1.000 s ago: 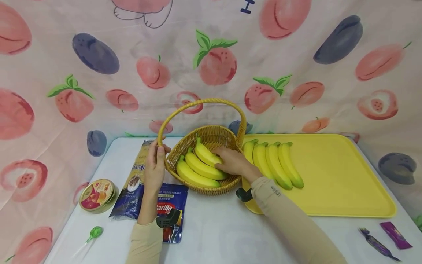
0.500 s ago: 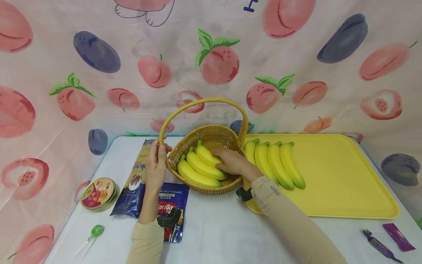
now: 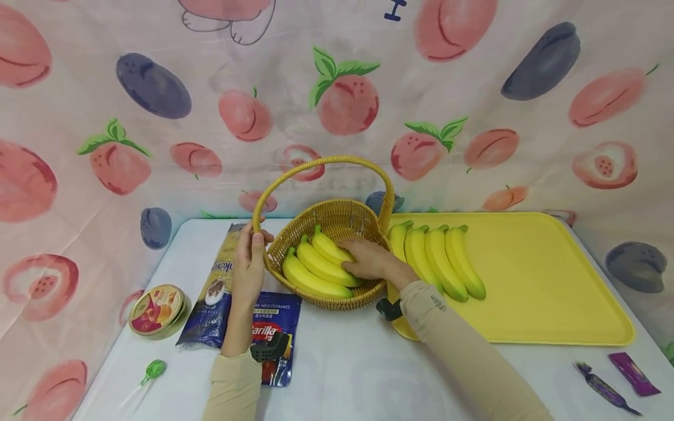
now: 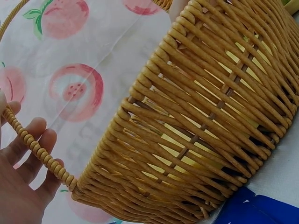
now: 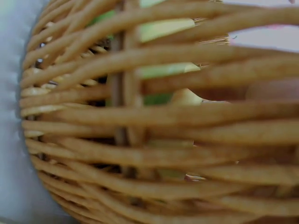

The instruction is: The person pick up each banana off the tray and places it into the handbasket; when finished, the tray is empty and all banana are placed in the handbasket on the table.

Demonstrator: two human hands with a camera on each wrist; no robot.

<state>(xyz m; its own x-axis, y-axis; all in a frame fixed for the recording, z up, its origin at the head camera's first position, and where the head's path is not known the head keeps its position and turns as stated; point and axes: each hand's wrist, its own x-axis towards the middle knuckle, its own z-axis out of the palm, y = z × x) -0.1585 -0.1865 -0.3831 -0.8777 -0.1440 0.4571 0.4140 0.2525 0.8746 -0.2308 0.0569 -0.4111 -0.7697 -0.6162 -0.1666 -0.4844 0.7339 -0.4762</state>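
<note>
A wicker basket [image 3: 337,305] with a tall arched handle [image 3: 322,161] stands mid-table, holding three bananas [image 3: 318,279]. My left hand [image 3: 249,263] grips the handle's lower left end; in the left wrist view, that hand's fingers [image 4: 39,154] lie behind the wrapped handle. Inside the basket, my right hand [image 3: 371,257] has its thumb and fingers around the lower end of the rightmost banana [image 3: 330,247]. Its fingertips are partly hidden. Woven strands of the basket [image 5: 177,116] fill the right wrist view and hide most of that hand.
Right of the basket lies a yellow tray [image 3: 547,280] with several bananas [image 3: 444,263] side by side. On the left are a round tin [image 3: 158,311], a long pasta bag [image 3: 210,298], a blue pouch [image 3: 276,351] and a green lollipop [image 3: 154,369]. Two purple-wrapped sweets [image 3: 634,373] lie front right.
</note>
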